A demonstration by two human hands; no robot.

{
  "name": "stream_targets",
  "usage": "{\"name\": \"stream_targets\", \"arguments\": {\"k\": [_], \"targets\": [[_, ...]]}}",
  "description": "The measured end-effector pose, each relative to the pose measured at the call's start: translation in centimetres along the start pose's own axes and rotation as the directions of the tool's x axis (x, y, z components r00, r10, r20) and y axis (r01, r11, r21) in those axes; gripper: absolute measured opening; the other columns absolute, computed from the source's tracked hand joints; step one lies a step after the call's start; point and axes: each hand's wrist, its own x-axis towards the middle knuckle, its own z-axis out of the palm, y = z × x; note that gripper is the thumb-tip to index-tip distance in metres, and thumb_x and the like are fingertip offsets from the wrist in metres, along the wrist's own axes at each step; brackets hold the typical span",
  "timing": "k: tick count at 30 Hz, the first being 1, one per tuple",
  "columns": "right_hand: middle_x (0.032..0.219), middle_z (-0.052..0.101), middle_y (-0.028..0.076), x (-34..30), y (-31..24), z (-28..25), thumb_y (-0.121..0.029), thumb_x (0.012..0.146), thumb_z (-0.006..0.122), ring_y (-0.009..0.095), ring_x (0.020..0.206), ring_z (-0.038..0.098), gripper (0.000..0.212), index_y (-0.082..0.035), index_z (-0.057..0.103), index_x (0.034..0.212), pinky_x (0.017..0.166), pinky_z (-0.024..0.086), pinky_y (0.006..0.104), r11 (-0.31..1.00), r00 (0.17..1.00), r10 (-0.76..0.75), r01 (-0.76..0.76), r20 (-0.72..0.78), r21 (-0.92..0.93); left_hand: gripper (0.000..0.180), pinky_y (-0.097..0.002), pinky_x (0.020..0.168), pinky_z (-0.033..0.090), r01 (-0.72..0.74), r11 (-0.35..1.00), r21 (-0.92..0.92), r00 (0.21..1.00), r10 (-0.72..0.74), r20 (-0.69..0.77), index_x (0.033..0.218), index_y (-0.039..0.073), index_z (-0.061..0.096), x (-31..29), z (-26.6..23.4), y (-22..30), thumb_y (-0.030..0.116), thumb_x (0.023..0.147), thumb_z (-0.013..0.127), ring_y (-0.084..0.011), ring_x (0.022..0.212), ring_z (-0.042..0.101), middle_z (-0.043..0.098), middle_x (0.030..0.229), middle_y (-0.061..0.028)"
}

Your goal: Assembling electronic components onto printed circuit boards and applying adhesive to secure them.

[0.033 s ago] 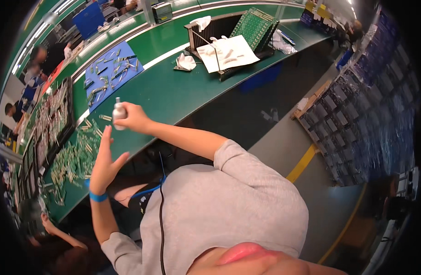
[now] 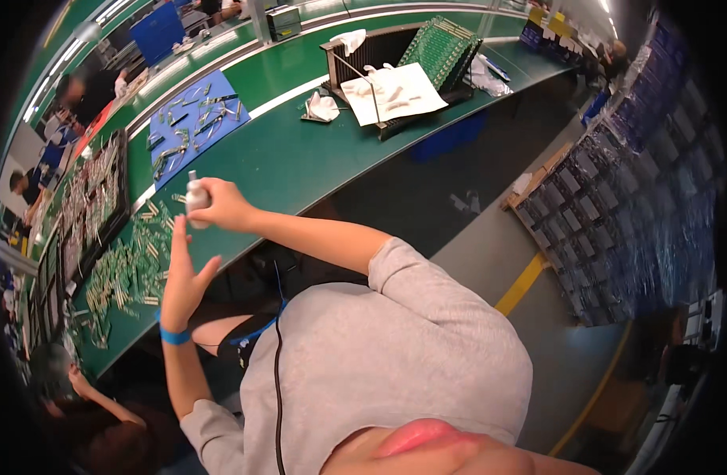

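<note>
My right hand [image 2: 223,207] is wrapped round a small white bottle [image 2: 196,199] with a narrow grey tip pointing up, held above the green bench [image 2: 292,170]. Close by, my left hand [image 2: 185,277] is raised with its fingers stretched out and its thumb apart; its fingertips come near the bottle's base, and I cannot tell whether they touch. A blue band [image 2: 173,336] circles the left wrist. Beside and beyond the left hand lies a heap of small green circuit boards [image 2: 126,273].
A blue mat [image 2: 167,141] holds small boards with wires. Left of it stands a black tray [image 2: 119,186] of parts. Farther right, a dark rack [image 2: 332,67] carries a white sheet [image 2: 415,87] and a green board panel [image 2: 439,51]. Another person's hand [image 2: 80,384] shows lower left.
The bottle and my right hand have shifted slightly left. My left hand has changed position slightly, still with its fingers stretched.
</note>
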Motion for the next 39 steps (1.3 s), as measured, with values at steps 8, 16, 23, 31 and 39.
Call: {"name": "stream_targets", "arguments": {"k": [8, 16, 23, 31, 39], "targets": [[0.082, 0.046, 0.011, -4.0, -7.0, 4.0, -0.027, 0.059, 0.07, 0.021, 0.072, 0.048, 0.042, -0.001, 0.052, 0.088, 0.065, 0.042, 0.0294, 0.999, 0.965, -0.049, 0.052, 0.259, -0.003, 0.051, -0.0293, 0.076, 0.042, 0.003, 0.887, -0.461, 0.827, -0.262, -0.498, 0.119, 0.002, 0.033, -2.9, 2.0, -0.8, 0.011, 0.076, 0.058, -0.0192, 0.094, 0.05, 0.047, 0.108, -0.0108], [0.082, 0.052, 0.011, 1.5, 0.1, -1.9, -0.034, 0.064, 0.069, 0.019, 0.072, 0.052, 0.044, -0.001, 0.051, 0.088, 0.065, 0.044, 0.0299, 0.993, 0.975, 0.063, -0.04, 0.213, -0.112, 0.023, -0.0198, 0.065, 0.04, 0.137, 0.706, -0.694, 0.826, -0.469, -0.313, 0.095, 0.001, 0.049, 0.4, 1.4, -8.6, 0.005, 0.075, 0.059, -0.0081, 0.072, 0.049, 0.053, 0.082, -0.0014], [0.132, 0.019, 0.025, 6.4, 17.9, -10.6, -0.048, 0.076, 0.046, 0.034, 0.123, 0.018, 0.068, -0.003, 0.03, 0.124, 0.099, 0.015, 0.0439, 0.239, 0.96, 0.138, -0.269, -0.242, -0.933, 0.023, -0.0169, 0.062, 0.034, 0.154, 0.736, -0.659, 0.78, -0.5, -0.376, 0.1, 0.004, 0.053, 9.8, 0.3, -15.3, 0.01, 0.078, 0.058, -0.0041, 0.069, 0.042, 0.049, 0.081, 0.0019], [0.133, 0.015, 0.025, 10.8, 20.9, -12.7, -0.058, 0.077, 0.036, 0.033, 0.125, 0.015, 0.077, -0.003, 0.023, 0.129, 0.1, 0.009, 0.0465, 0.189, 0.961, 0.232, -0.197, -0.151, -0.962, 0.03, -0.0213, 0.061, 0.038, 0.309, 0.799, -0.515, 0.897, -0.426, -0.122, 0.093, 0.004, 0.054, 14.4, 8.6, -17.9, 0.012, 0.068, 0.067, -0.009, 0.069, 0.045, 0.047, 0.082, -0.0013], [0.132, 0.022, 0.022, 13.1, 21.7, -13.1, -0.057, 0.076, 0.038, 0.031, 0.125, 0.019, 0.076, -0.002, 0.025, 0.127, 0.099, 0.012, 0.0469, 0.104, 0.968, 0.207, -0.166, -0.142, -0.981, 0.047, -0.0406, 0.094, 0.027, 0.33, 0.906, -0.267, 0.93, -0.36, -0.072, 0.105, 0.004, 0.05, 15.1, 12.7, -18.2, 0.025, 0.067, 0.068, -0.0305, 0.11, 0.039, 0.049, 0.113, -0.0129]]}}
